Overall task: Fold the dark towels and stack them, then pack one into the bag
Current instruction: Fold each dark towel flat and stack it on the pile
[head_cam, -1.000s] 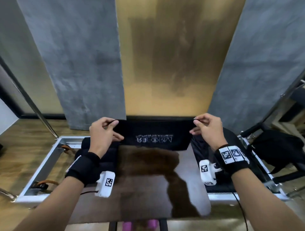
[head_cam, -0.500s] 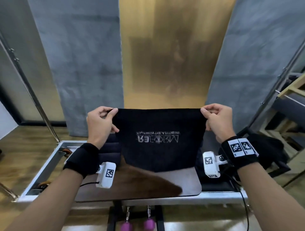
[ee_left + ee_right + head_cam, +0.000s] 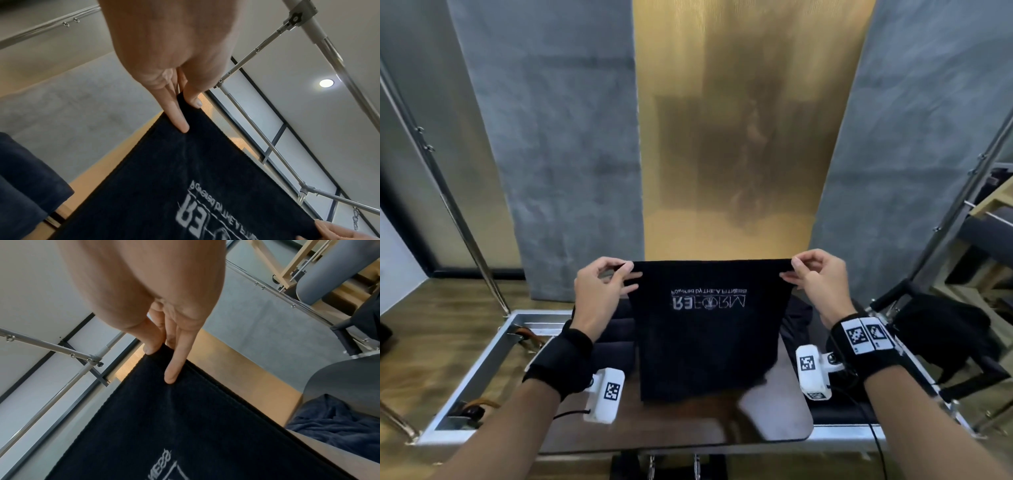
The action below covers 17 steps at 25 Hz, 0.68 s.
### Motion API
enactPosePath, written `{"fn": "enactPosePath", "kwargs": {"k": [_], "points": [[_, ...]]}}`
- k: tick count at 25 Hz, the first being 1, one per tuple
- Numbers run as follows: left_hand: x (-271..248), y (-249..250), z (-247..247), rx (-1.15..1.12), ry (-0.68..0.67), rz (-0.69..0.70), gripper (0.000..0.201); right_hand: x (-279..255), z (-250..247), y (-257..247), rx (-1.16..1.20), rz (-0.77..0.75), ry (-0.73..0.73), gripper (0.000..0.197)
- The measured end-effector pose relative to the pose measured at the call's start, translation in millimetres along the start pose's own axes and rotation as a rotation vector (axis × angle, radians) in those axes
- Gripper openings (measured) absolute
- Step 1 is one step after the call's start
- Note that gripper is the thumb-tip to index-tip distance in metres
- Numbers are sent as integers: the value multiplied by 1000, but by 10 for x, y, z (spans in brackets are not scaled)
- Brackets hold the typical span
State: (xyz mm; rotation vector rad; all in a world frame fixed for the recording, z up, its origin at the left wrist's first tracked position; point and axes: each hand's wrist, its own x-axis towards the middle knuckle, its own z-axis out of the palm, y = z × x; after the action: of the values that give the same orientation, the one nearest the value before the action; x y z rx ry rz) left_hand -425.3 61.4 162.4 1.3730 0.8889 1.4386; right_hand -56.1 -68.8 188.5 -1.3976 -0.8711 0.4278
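A dark towel (image 3: pixel 709 342) with an upside-down white logo hangs in the air over the brown board (image 3: pixel 774 421). My left hand (image 3: pixel 606 284) pinches its top left corner and my right hand (image 3: pixel 811 274) pinches the top right corner. The left wrist view shows thumb and fingers (image 3: pixel 179 116) clamped on the towel (image 3: pixel 185 186) hem. In the right wrist view, the fingers (image 3: pixel 172 363) pinch the towel (image 3: pixel 174 426) corner the same way. Folded dark towels (image 3: pixel 619 339) are stacked behind on the left. A black bag (image 3: pixel 941 332) sits at the right.
A loose dark towel (image 3: pixel 796 318) lies crumpled at the right of the board, also visible as a towel heap (image 3: pixel 329 420). A silver metal frame (image 3: pixel 482 370) surrounds the board. Slanted metal poles (image 3: pixel 458 212) rise at both sides. Grey and gold wall panels stand behind.
Both hands have lifted the towel from lying flat on the board to hanging upright, its lower edge now swinging just above the board.
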Motion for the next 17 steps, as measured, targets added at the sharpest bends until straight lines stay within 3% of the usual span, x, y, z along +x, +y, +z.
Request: {"fn": "enactPosePath", "kwargs": {"k": [5, 9, 14, 17], "points": [[-128, -209, 10, -29, 7, -7, 10, -139, -73, 216, 73, 17, -8, 8], [-700, -786, -143, 61, 14, -182, 25, -658, -143, 805, 87, 170, -11, 16], [-1623, -1521, -359, 485, -86, -493, 38, -1488, -289, 1729, -269, 472, -80, 27], [-1831, -1671, -422, 809, -243, -531, 47, -1702, -379, 1988, -421, 553, -148, 32]]}}
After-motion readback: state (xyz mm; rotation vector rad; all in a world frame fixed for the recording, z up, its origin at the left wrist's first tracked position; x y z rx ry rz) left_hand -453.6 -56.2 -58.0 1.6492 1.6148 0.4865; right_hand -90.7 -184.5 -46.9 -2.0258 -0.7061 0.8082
